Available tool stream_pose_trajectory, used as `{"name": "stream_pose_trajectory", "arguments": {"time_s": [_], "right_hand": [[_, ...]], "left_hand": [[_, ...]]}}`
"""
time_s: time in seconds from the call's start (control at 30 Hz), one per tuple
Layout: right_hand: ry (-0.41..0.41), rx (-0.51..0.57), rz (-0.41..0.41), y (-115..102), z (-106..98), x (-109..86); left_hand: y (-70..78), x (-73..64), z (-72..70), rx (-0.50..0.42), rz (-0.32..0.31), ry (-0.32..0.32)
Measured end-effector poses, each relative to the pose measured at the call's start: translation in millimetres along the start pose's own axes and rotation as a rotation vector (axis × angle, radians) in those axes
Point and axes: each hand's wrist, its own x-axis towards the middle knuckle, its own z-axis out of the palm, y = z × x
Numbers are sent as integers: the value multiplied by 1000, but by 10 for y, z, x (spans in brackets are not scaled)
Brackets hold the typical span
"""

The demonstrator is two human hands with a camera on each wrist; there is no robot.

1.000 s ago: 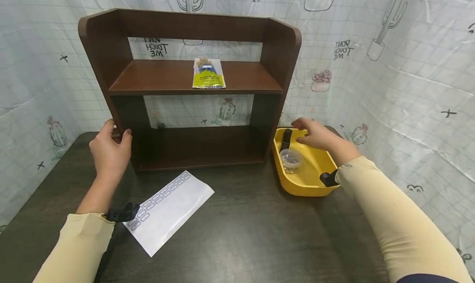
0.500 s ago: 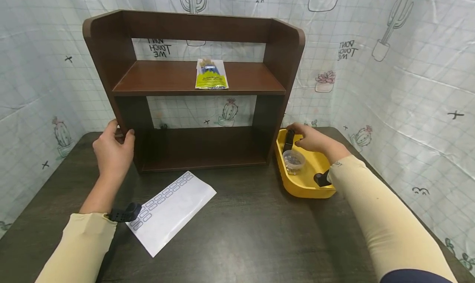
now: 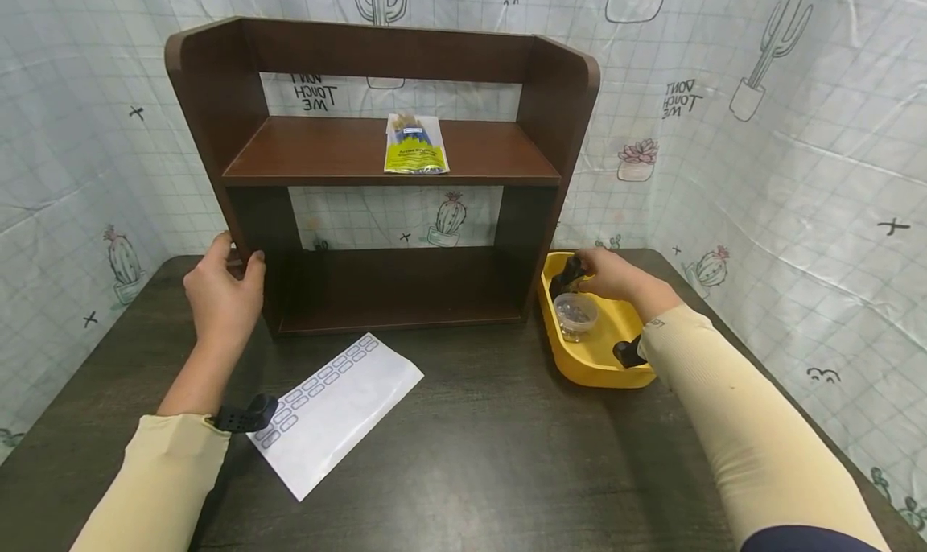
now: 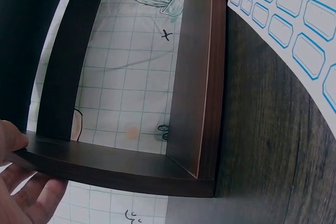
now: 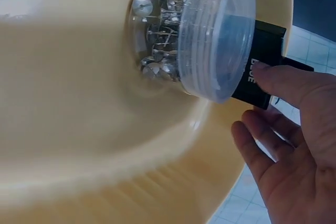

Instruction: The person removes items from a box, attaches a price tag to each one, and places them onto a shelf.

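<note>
Right hand (image 3: 615, 280) has the black item (image 3: 563, 280), printed BLUE, pinched under its thumb at the yellow tray's (image 3: 604, 377) far left corner. Tight there: tray wall just beside the shelf (image 3: 391, 49), pin tub (image 3: 575, 319) crowding the near side; more open tray floor to the right. Item's long axis slants, top end up-right into the fingers, other end near-left. Left hand (image 3: 224, 298) grips the shelf's left side panel.

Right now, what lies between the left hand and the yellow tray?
The brown shelf unit stands between the left hand, gripping its side, and the yellow tray; the head view shows it.
</note>
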Motion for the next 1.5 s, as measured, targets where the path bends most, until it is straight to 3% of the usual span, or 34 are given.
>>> {"name": "stream_pose_trajectory", "arguments": {"time_s": [0.6, 1.23, 1.5], "right_hand": [[29, 35, 56, 55, 68, 52], [79, 10, -6, 82, 51, -1], [134, 13, -59, 33, -94, -95]], "left_hand": [[-1, -3, -5, -10, 19, 2], [5, -7, 8, 4, 19, -2], [-3, -14, 4, 5, 12, -1]]}}
